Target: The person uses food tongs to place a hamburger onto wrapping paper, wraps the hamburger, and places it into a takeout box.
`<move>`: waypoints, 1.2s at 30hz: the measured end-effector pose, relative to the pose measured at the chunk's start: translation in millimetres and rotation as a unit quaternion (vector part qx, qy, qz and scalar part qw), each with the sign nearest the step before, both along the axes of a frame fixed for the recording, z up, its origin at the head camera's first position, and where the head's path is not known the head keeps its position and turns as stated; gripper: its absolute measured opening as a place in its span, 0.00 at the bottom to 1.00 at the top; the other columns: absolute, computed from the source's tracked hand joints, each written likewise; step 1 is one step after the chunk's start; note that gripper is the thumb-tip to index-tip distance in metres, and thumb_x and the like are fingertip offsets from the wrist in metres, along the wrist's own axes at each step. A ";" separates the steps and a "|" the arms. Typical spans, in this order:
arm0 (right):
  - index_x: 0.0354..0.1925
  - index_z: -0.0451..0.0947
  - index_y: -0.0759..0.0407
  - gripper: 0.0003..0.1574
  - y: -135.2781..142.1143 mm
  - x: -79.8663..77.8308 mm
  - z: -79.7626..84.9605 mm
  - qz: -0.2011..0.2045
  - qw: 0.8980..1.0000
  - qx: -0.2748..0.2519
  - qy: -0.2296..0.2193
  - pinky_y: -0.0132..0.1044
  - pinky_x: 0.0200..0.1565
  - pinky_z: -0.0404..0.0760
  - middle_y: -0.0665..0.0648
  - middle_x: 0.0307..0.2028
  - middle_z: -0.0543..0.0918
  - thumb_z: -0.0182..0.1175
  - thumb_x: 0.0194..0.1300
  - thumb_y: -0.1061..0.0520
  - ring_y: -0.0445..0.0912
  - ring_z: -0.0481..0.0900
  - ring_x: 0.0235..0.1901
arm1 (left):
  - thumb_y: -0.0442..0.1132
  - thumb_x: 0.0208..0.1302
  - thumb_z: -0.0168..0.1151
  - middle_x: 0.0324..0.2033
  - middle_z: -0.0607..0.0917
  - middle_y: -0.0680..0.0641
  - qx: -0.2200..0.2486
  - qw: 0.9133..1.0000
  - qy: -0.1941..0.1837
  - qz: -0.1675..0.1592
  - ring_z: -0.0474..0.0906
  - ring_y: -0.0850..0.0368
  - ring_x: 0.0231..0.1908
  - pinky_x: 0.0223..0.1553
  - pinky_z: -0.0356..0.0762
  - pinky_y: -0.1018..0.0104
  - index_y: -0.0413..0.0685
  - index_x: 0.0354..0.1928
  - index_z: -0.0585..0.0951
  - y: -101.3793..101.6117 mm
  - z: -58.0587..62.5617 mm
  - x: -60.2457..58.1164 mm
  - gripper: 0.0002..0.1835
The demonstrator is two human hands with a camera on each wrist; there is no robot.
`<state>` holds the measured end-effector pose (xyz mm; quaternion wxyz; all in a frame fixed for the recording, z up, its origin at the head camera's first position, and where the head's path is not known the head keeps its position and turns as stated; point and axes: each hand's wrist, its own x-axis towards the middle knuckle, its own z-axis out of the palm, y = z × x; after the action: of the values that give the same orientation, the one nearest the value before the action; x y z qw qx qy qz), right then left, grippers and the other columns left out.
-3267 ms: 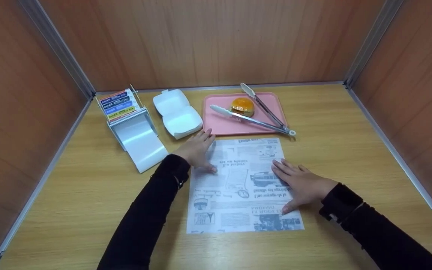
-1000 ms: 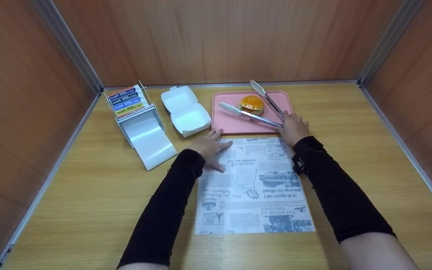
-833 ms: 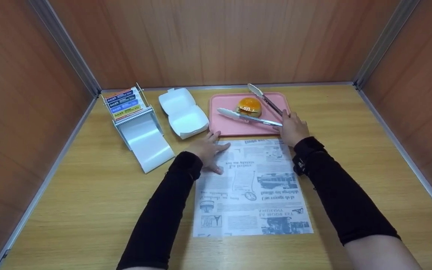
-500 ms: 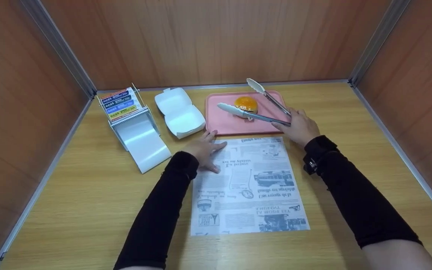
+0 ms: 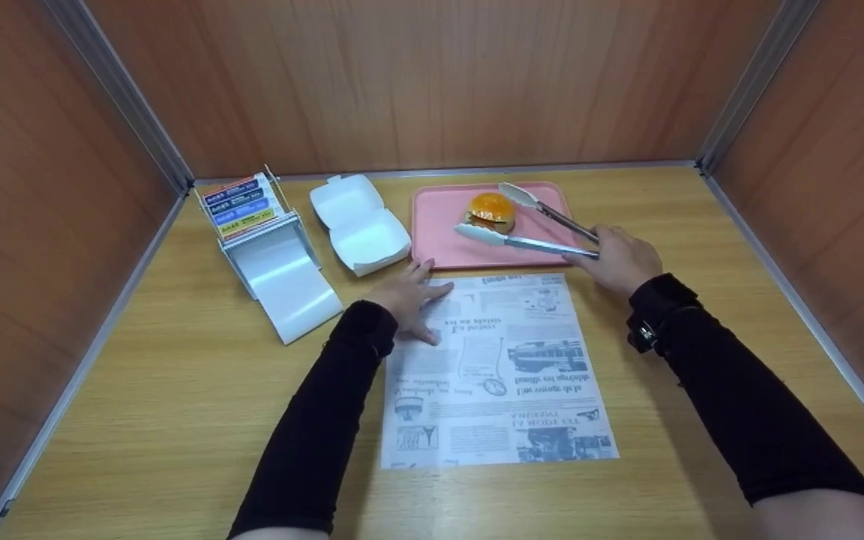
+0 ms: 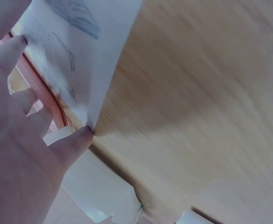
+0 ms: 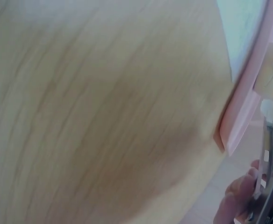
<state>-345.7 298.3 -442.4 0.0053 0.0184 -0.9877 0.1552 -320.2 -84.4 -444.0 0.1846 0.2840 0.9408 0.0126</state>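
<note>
My left hand [image 5: 406, 300] rests with spread fingers on the upper left corner of a newsprint-patterned paper sheet [image 5: 488, 360]; the left wrist view shows fingertips on the sheet's edge. My right hand [image 5: 622, 259] grips metal tongs [image 5: 544, 245] with pale scalloped tips. Their arms are spread, one tip in front of a burger [image 5: 490, 208] and the other behind its right side. The burger, with a glossy orange-brown bun, sits on a pink tray [image 5: 436, 244]. In the right wrist view, the tongs [image 7: 269, 113] reach over the tray near the burger, partly cut off.
An opened white clamshell box [image 5: 368, 240] stands left of the tray. Farther left is a roll dispenser [image 5: 241, 206] with colourful labels and a white strip [image 5: 293, 296] hanging out toward me. Wooden panels [image 5: 432, 82] enclose the table [image 5: 177, 420] at the back and sides.
My right hand went from the paper to the tongs and took hold of them. The tongs then shifted right and their arms drew nearer the burger. My left hand stayed at the paper's corner.
</note>
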 end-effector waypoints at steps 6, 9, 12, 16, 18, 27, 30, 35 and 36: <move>0.61 0.74 0.65 0.42 2.0 1.1 -3.4 0.002 1.000 -0.003 0.027 0.53 0.42 0.73 0.63 0.43 0.79 0.61 0.74 0.30 0.59 0.75 0.40 | 0.69 0.55 0.76 0.86 0.37 0.42 -0.012 1.000 -0.014 0.007 0.30 0.43 0.84 0.83 0.44 0.50 0.67 0.86 0.55 2.9 -5.5 -6.5 0.60; 0.60 0.74 0.65 0.40 2.8 0.9 -5.2 0.007 0.999 -0.005 0.040 0.53 0.41 0.74 0.64 0.42 0.80 0.62 0.74 0.32 0.59 0.76 0.39 | 0.67 0.55 0.77 0.86 0.38 0.42 -0.001 1.000 -0.016 0.011 0.30 0.42 0.84 0.83 0.44 0.49 0.65 0.85 0.56 2.7 -3.0 -4.3 0.60; 0.60 0.75 0.65 0.38 3.4 1.4 -7.1 0.009 0.999 -0.004 0.051 0.53 0.41 0.74 0.64 0.42 0.80 0.63 0.75 0.33 0.59 0.77 0.39 | 0.65 0.56 0.78 0.86 0.39 0.40 0.013 1.000 -0.015 0.008 0.31 0.41 0.84 0.83 0.45 0.50 0.63 0.85 0.58 2.2 0.7 -0.5 0.59; 0.57 0.75 0.64 0.34 3.8 1.5 -9.5 0.011 0.998 -0.006 0.061 0.51 0.39 0.72 0.63 0.40 0.79 0.64 0.75 0.37 0.58 0.76 0.37 | 0.63 0.58 0.78 0.86 0.40 0.40 0.021 1.000 -0.015 0.008 0.31 0.42 0.85 0.83 0.45 0.50 0.61 0.85 0.59 1.0 2.8 2.8 0.57; 0.55 0.75 0.64 0.31 3.0 1.5 -9.9 0.015 0.998 -0.007 0.067 0.50 0.38 0.70 0.63 0.39 0.79 0.66 0.75 0.38 0.58 0.75 0.36 | 0.63 0.58 0.78 0.86 0.40 0.40 0.019 1.000 -0.014 0.010 0.31 0.42 0.85 0.83 0.46 0.50 0.62 0.85 0.59 0.7 3.2 3.4 0.57; 0.53 0.74 0.62 0.28 2.2 5.1 -8.8 0.012 0.998 -0.019 0.051 0.49 0.38 0.70 0.62 0.39 0.78 0.67 0.74 0.41 0.58 0.75 0.36 | 0.65 0.57 0.77 0.86 0.42 0.39 0.012 1.000 0.001 0.002 0.34 0.40 0.84 0.82 0.48 0.49 0.62 0.85 0.59 2.5 3.4 6.1 0.57; 0.51 0.73 0.60 0.26 2.6 6.3 -8.0 0.004 0.999 -0.024 0.043 0.48 0.38 0.69 0.61 0.39 0.78 0.67 0.75 0.41 0.57 0.75 0.37 | 0.66 0.57 0.76 0.86 0.42 0.39 0.011 1.000 0.001 0.001 0.34 0.41 0.85 0.82 0.48 0.50 0.62 0.85 0.59 3.0 3.3 6.2 0.58; 0.52 0.72 0.59 0.27 3.2 7.8 -6.9 0.003 0.999 -0.028 0.042 0.48 0.39 0.69 0.61 0.40 0.78 0.67 0.74 0.40 0.57 0.74 0.37 | 0.66 0.57 0.75 0.86 0.40 0.41 0.003 1.000 -0.003 0.007 0.32 0.42 0.85 0.83 0.47 0.50 0.64 0.85 0.58 2.6 2.5 4.2 0.58; 0.52 0.72 0.58 0.27 3.7 8.2 -7.0 0.004 0.999 -0.028 0.045 0.47 0.39 0.68 0.60 0.40 0.78 0.67 0.74 0.40 0.57 0.74 0.37 | 0.67 0.57 0.75 0.86 0.40 0.41 0.003 1.000 -0.003 0.007 0.32 0.41 0.85 0.83 0.47 0.51 0.64 0.85 0.57 2.4 2.5 3.9 0.58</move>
<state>-337.5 302.1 -449.4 0.0498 0.0292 -0.9816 0.1823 -316.3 -82.0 -441.5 0.1869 0.2783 0.9420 0.0174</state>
